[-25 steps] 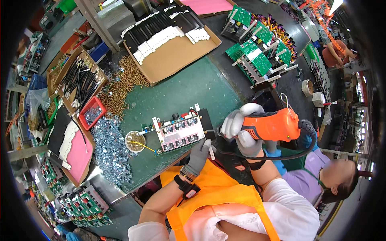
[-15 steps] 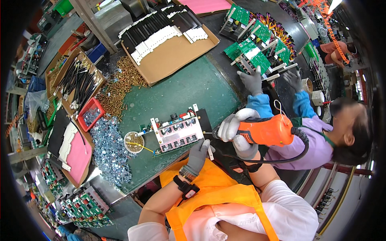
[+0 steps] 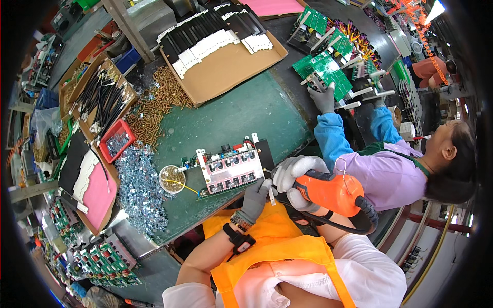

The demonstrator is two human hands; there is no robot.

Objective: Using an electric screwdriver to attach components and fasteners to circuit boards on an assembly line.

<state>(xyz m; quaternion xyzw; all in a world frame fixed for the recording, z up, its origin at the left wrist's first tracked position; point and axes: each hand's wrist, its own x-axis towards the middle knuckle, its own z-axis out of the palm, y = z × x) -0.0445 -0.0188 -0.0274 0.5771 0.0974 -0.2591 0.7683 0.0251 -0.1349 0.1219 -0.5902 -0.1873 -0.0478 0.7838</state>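
My right hand [image 3: 297, 180], in a pale grey glove, is wrapped round an orange electric screwdriver [image 3: 331, 193]. Its thin bit points left at the right end of a circuit board assembly [image 3: 233, 172]; whether the tip touches is too small to tell. This assembly has white side strips, a row of dark parts on a pale plate and a black end plate [image 3: 266, 155]. At its lower right corner, my left hand [image 3: 255, 199], gloved in darker grey, pinches the end by a white strip [image 3: 272, 197]. A yellow wire runs from its left end to a small round cup [image 3: 171, 179] of tiny parts.
Left lie piles of brass screws [image 3: 156, 108] and silvery clips [image 3: 138, 190], with a red tray [image 3: 116, 142] between. A cardboard tray [image 3: 231, 69] of black-and-white strips stands behind. At right, a co-worker's gloved hand [image 3: 323, 98] touches green circuit boards [image 3: 323, 69].
The screwdriver's rear end has swung down and toward me, and my right hand has tilted with it. My left hand stays at the corner. The co-worker's hands have moved onto the green boards.
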